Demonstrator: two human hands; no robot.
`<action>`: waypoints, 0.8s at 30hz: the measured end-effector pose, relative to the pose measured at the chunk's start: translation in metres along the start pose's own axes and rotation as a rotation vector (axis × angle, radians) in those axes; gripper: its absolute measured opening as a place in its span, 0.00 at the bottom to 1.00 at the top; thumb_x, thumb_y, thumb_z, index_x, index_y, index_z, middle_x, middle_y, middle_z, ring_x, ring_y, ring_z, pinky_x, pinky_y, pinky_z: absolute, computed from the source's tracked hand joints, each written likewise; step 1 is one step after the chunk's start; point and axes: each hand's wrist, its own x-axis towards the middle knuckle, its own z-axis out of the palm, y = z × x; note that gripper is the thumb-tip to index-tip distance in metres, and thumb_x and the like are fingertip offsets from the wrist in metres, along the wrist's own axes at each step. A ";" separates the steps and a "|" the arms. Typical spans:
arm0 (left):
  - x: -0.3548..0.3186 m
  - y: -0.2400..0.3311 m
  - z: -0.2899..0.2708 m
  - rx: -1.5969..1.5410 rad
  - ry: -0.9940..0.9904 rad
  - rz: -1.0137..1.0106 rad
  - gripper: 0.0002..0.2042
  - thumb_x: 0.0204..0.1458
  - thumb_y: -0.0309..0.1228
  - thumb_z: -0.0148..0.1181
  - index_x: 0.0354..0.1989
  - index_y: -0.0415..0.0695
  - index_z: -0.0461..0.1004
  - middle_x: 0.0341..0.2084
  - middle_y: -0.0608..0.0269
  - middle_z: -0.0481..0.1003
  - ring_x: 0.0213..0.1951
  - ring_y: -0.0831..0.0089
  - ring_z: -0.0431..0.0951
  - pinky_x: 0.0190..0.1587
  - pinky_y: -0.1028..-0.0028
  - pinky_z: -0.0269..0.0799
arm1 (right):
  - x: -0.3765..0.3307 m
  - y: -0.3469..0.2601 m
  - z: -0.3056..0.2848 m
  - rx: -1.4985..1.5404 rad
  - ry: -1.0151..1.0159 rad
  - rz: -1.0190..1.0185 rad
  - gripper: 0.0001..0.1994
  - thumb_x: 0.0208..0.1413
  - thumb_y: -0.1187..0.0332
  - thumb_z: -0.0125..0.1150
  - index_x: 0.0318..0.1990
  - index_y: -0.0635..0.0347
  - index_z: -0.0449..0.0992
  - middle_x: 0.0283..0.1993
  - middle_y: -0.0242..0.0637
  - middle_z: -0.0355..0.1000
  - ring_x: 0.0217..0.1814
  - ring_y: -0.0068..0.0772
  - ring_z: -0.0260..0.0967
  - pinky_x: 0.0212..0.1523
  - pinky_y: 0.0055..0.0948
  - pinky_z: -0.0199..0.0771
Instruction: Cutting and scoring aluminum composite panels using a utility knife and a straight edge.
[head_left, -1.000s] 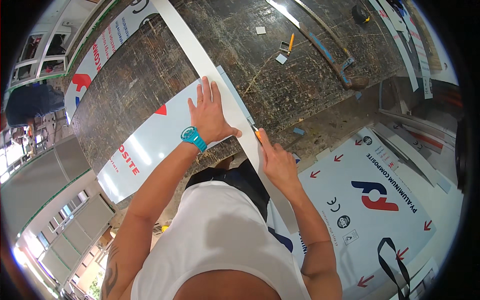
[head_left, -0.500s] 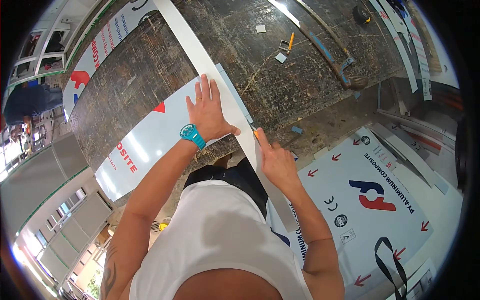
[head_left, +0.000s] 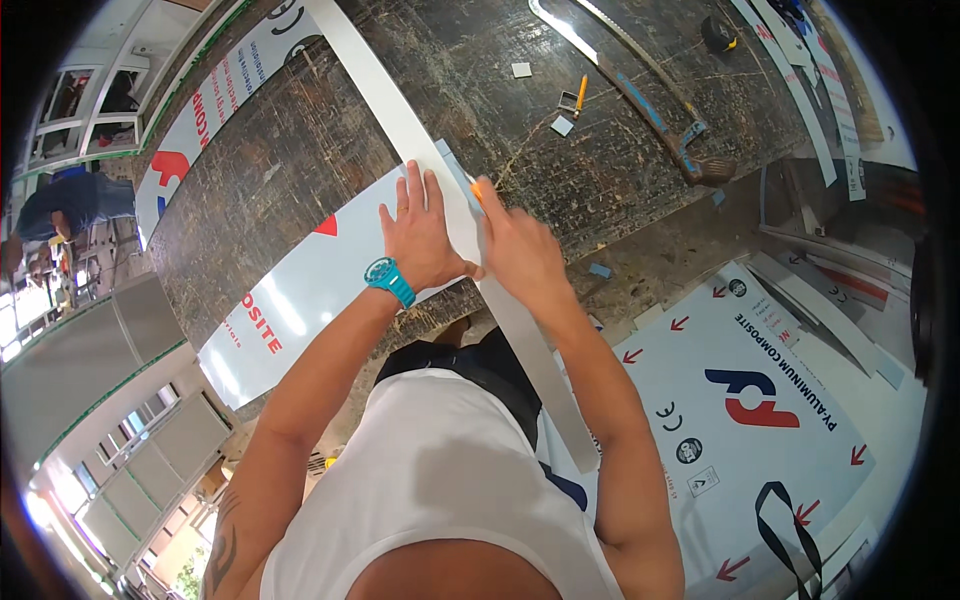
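Observation:
My left hand lies flat with fingers spread, pressing on a long white straightedge and the light-coloured composite panel beneath it. My right hand is closed around an orange-handled utility knife, whose blade I cannot make out. The knife is at the straightedge's right side, beside a narrow strip of panel showing past that edge. Both the panel and the straightedge rest on the dark, scratched workbench, and the straightedge reaches past the bench's near edge beside my body.
A handsaw, a pencil, small square offcuts and a tape measure lie on the bench. A large printed composite sheet is at the right, with a black strap. Another person stands at far left.
My right hand and the knife have moved forward along the straightedge, away from my body, and now sit beside my left fingers. The left hand keeps its place on the straightedge.

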 end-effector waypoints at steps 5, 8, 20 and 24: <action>0.001 -0.001 -0.001 -0.023 0.002 0.000 0.74 0.24 0.57 0.85 0.77 0.28 0.45 0.78 0.29 0.37 0.77 0.33 0.47 0.69 0.30 0.53 | 0.048 -0.010 0.017 0.028 -0.032 -0.013 0.26 0.67 0.65 0.53 0.72 0.52 0.63 0.35 0.56 0.79 0.32 0.64 0.79 0.30 0.58 0.76; 0.002 -0.001 0.000 -0.034 0.012 0.009 0.74 0.23 0.56 0.85 0.76 0.28 0.45 0.78 0.29 0.38 0.76 0.34 0.48 0.69 0.30 0.53 | 0.055 -0.015 0.014 0.026 -0.065 -0.021 0.24 0.67 0.65 0.52 0.69 0.55 0.64 0.38 0.57 0.80 0.35 0.66 0.80 0.33 0.58 0.77; 0.001 -0.001 0.000 -0.035 0.024 0.018 0.73 0.23 0.56 0.86 0.76 0.28 0.47 0.77 0.29 0.40 0.76 0.35 0.49 0.68 0.30 0.54 | 0.093 -0.035 -0.020 -0.005 -0.218 -0.031 0.16 0.64 0.68 0.51 0.57 0.60 0.69 0.40 0.57 0.81 0.41 0.67 0.79 0.41 0.60 0.77; 0.002 -0.001 0.000 -0.009 0.048 0.016 0.73 0.22 0.56 0.86 0.76 0.28 0.48 0.77 0.29 0.40 0.76 0.36 0.49 0.68 0.31 0.54 | 0.087 -0.036 -0.020 0.011 -0.191 -0.040 0.14 0.63 0.69 0.51 0.54 0.62 0.69 0.39 0.58 0.80 0.42 0.67 0.79 0.41 0.59 0.77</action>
